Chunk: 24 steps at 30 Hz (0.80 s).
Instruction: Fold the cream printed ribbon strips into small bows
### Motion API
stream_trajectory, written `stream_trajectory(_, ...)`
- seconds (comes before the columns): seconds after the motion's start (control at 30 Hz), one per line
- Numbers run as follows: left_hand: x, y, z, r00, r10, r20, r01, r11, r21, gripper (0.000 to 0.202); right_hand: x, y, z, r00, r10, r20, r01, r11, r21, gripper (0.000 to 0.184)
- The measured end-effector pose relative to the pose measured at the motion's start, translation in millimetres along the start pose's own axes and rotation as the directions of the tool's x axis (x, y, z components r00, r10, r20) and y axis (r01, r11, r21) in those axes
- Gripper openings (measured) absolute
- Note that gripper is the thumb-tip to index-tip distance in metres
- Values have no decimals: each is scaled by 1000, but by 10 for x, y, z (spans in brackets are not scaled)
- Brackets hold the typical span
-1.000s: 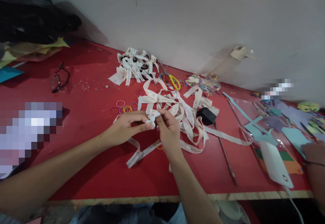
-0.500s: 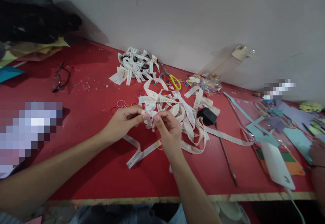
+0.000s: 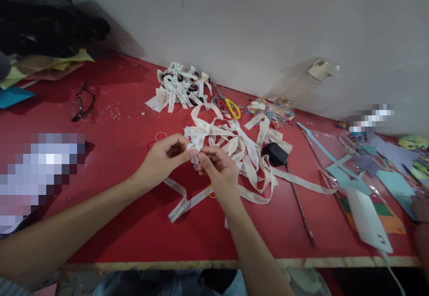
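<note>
Between my two hands is a gathered white ribbon bow [image 3: 195, 145]. My left hand [image 3: 167, 154] pinches it from the left with thumb and forefinger. On the other side my right hand [image 3: 219, 166] is closed on it too, fingertips almost touching the left thumb. Just beyond lies a loose heap of printed white ribbon [image 3: 246, 144]. One ribbon tail [image 3: 179, 209] runs across the table below my hands. Pink hair ties [image 3: 161, 137] lie by my left hand, and a yellow hair tie [image 3: 211, 191] sits beside my right wrist.
Behind the ribbons are a pile of ribbon bows [image 3: 181, 88] and yellow-handled scissors [image 3: 231, 108]. Glasses [image 3: 82, 103] lie at left. A black block [image 3: 275, 154], a thin rod [image 3: 301, 211] and a white corded device [image 3: 367, 220] are at right. Another person's hand [image 3: 420, 204] rests at the right edge.
My right hand has shifted slightly left, closer to my left hand. The bow between my fingers is turned a little and looks more bunched. The view has moved slightly.
</note>
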<state>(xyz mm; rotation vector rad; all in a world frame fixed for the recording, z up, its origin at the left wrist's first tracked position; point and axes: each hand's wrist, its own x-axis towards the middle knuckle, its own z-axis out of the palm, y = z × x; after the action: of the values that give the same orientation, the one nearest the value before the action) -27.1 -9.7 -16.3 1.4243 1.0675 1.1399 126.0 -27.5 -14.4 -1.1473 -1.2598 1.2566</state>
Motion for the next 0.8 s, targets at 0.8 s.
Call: stream_trajectory(0.8, -14, 1, 6, 997, -7, 74, 1, 997, 82, 22, 37, 37, -30, 993, 82, 85, -95, 982, 165, 15)
